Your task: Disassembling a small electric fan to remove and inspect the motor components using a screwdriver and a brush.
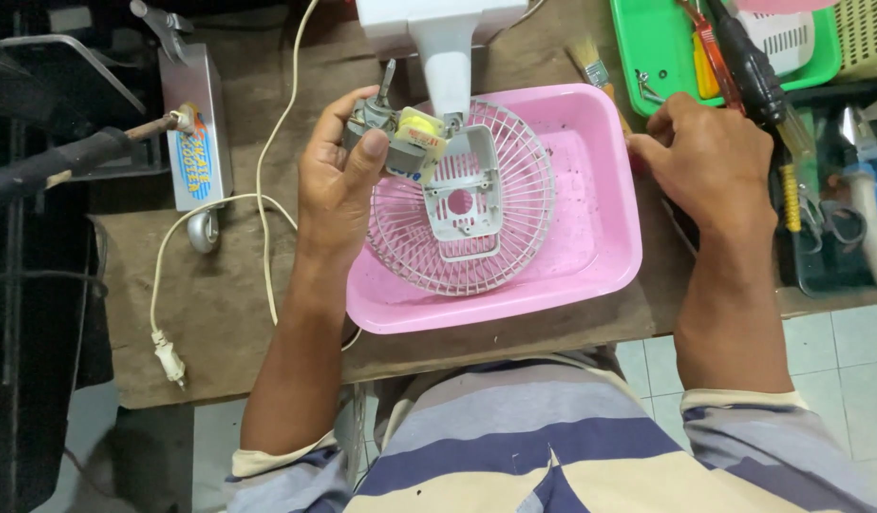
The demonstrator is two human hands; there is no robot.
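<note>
Over the near edge of the worktop (pixel 220 323), the person's left hand (pixel 339 180) was clenched around a small fan motor (pixel 400 138), thumb pressed on its side. The motor was already out of its housing, held just above the white rear grille (pixel 462 204), which lay in a pink tray (pixel 600 275); by my reckoning the stripping down was well along, the grille and white stand (pixel 443 47) not yet parted. The right hand (pixel 704 152) rested loosely on the tray's far rim, grasping nothing I could see. Beyond it lay a green tray (pixel 647 57) of tools.
</note>
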